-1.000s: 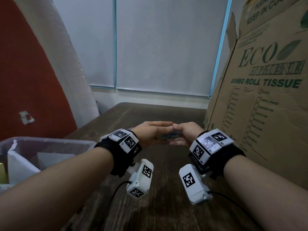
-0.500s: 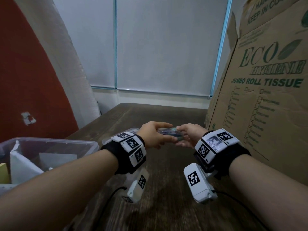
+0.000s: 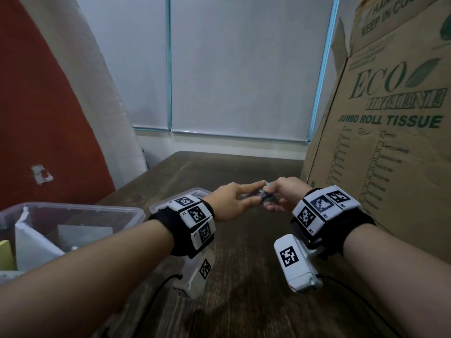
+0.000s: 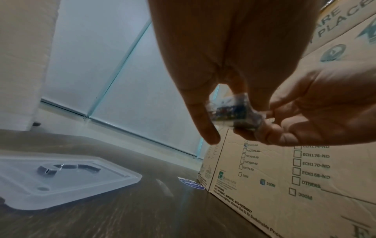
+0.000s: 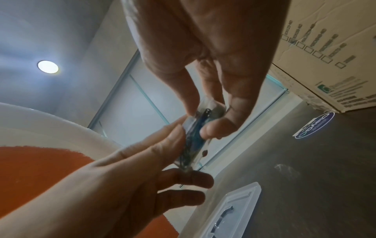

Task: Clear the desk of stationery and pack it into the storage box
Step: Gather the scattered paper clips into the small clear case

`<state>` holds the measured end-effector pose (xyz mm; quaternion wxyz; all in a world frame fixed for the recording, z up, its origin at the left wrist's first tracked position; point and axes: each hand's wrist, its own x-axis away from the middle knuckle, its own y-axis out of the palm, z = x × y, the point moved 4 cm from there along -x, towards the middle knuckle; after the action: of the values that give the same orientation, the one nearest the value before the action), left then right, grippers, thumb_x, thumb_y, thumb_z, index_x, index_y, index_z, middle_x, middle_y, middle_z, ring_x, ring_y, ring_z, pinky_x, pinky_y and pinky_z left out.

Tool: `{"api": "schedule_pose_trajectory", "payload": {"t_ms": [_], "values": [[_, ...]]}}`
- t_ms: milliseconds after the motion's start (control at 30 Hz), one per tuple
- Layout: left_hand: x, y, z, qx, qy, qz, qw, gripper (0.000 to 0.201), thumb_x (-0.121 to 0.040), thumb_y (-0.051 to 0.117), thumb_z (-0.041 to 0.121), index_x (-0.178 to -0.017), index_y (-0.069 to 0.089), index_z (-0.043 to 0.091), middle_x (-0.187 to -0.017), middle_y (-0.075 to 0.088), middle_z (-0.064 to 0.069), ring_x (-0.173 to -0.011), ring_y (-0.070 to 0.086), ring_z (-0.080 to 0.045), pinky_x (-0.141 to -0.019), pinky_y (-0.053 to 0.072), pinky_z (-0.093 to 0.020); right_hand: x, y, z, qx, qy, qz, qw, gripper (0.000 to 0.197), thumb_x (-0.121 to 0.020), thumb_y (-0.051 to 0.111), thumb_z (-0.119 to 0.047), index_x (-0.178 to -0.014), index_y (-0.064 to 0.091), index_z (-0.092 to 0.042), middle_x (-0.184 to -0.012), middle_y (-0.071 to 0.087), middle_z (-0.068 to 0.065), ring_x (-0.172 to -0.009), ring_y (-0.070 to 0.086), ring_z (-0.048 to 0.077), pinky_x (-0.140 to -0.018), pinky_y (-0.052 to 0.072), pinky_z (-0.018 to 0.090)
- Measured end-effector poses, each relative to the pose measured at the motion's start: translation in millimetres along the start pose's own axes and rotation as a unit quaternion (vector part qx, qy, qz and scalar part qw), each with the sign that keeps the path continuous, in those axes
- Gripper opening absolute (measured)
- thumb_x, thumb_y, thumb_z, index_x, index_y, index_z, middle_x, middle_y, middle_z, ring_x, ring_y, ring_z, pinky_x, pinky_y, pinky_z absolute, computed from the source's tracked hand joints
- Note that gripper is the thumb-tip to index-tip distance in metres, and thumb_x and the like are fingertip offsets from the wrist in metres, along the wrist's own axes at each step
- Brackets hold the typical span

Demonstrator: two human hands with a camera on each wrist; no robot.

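Note:
A small clear case of paper clips [image 3: 256, 197] hangs above the dark wooden desk [image 3: 244, 276], held between both hands. My left hand [image 3: 244, 200] pinches its left end with thumb and fingers. My right hand [image 3: 273, 198] pinches its right end. In the left wrist view the case [image 4: 234, 111] sits under my left fingers [image 4: 203, 122]. In the right wrist view my right thumb and fingers [image 5: 215, 128] grip the case [image 5: 193, 136] near its top end, and the left hand [image 5: 142, 169] holds its lower end. The clear storage box [image 3: 73, 211] stands at the left with paper items inside.
The box's clear lid [image 4: 61, 182] lies flat on the desk, left of my hands. A big cardboard carton [image 3: 390, 167] walls off the right side. A round blue sticker [image 4: 191, 184] lies at the carton's foot. Cables trail from both wrist cameras.
Both hands were cupped low over the case; they have lifted it a little off the desk and now pinch it at either end. My left wrist has rolled outward.

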<state>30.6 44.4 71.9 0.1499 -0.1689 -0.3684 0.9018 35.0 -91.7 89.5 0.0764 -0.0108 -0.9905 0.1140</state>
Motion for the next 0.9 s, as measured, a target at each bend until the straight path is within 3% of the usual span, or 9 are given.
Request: {"api": "schedule_pose_trajectory", "payload": {"t_ms": [100,200,333,500,567,633,700,833,900], "values": [[1,-4,-2,0.110,-0.034,-0.024,0.993,0.049,-0.092,0.058,0.024,-0.137,0.044,0.039,-0.105,0.062,-0.007,-0.088,0.059,-0.017,-0.090,0.052,-0.036,1,-3,2,0.022,-0.002,0.006,1.000,0.012,-0.089,0.047,0.000,-0.097,0.054,0.004,-0.071,0.053,0.016,-0.052,0.049,0.019,-0.045,0.045,0.023],[2,-12,-6,0.222,-0.089,-0.007,0.971,0.070,-0.082,0.070,0.011,-0.143,0.037,0.019,-0.110,0.065,-0.015,-0.083,0.064,-0.024,-0.085,0.053,-0.042,5,-3,-2,0.003,-0.010,-0.021,1.000,0.021,-0.087,0.050,0.002,-0.107,0.056,0.003,-0.072,0.054,0.014,-0.056,0.050,0.018,-0.052,0.045,0.022],[6,-11,-1,0.293,-0.117,-0.055,0.947,0.036,-0.088,0.062,0.009,-0.118,0.056,-0.010,-0.087,0.065,-0.014,-0.053,0.064,-0.010,-0.054,0.056,-0.018,8,2,-8,-0.023,-0.025,-0.038,0.999,0.032,-0.088,0.054,-0.001,-0.118,0.053,0.010,-0.076,0.055,0.011,-0.062,0.051,0.015,-0.052,0.047,0.019],[5,-14,0,0.321,-0.107,-0.030,0.941,0.008,-0.089,0.060,0.007,-0.090,0.063,0.000,-0.066,0.066,-0.005,-0.043,0.057,-0.008,-0.047,0.049,-0.016,8,9,-2,0.015,-0.012,-0.056,0.998,0.032,-0.089,0.059,-0.016,-0.116,0.056,0.000,-0.095,0.065,0.012,-0.086,0.063,0.021,-0.064,0.051,0.023],[5,-12,-1,0.317,-0.109,-0.032,0.942,0.005,-0.089,0.059,0.007,-0.091,0.062,0.003,-0.069,0.065,-0.006,-0.043,0.056,-0.007,-0.047,0.049,-0.015,9,9,0,0.009,-0.010,-0.051,0.999,0.018,-0.087,0.061,-0.013,-0.102,0.059,-0.003,-0.085,0.066,0.013,-0.076,0.065,0.021,-0.065,0.054,0.025],[6,-10,0,0.316,-0.110,-0.040,0.941,0.009,-0.090,0.059,0.008,-0.098,0.061,0.004,-0.075,0.064,-0.007,-0.045,0.057,-0.008,-0.048,0.051,-0.016,10,9,0,0.001,-0.012,-0.038,0.999,0.006,-0.086,0.062,-0.009,-0.086,0.059,-0.003,-0.079,0.065,0.014,-0.067,0.065,0.020,-0.055,0.056,0.023],[7,-9,-1,0.320,-0.110,-0.042,0.940,0.016,-0.089,0.060,0.008,-0.105,0.059,0.006,-0.079,0.063,-0.008,-0.049,0.058,-0.009,-0.050,0.052,-0.019,10,10,-2,-0.012,-0.022,-0.032,0.999,0.007,-0.085,0.062,-0.006,-0.081,0.059,-0.002,-0.077,0.066,0.015,-0.060,0.066,0.020,-0.050,0.056,0.022],[8,-14,1,0.306,-0.093,-0.018,0.947,0.014,-0.085,0.067,0.010,-0.095,0.060,0.016,-0.079,0.064,-0.001,-0.060,0.060,-0.008,-0.055,0.050,-0.018,14,18,-8,-0.036,-0.035,-0.046,0.998,0.014,-0.086,0.061,-0.006,-0.095,0.060,0.004,-0.079,0.066,0.016,-0.057,0.063,0.020,-0.053,0.057,0.025],[9,-20,0,0.303,-0.103,-0.015,0.947,0.023,-0.083,0.069,0.011,-0.105,0.061,0.012,-0.082,0.065,-0.003,-0.062,0.061,-0.009,-0.054,0.050,-0.017,18,24,-10,-0.042,-0.042,-0.060,0.996,0.025,-0.089,0.057,-0.008,-0.108,0.057,0.009,-0.082,0.061,0.020,-0.059,0.057,0.023,-0.066,0.057,0.034]]}}
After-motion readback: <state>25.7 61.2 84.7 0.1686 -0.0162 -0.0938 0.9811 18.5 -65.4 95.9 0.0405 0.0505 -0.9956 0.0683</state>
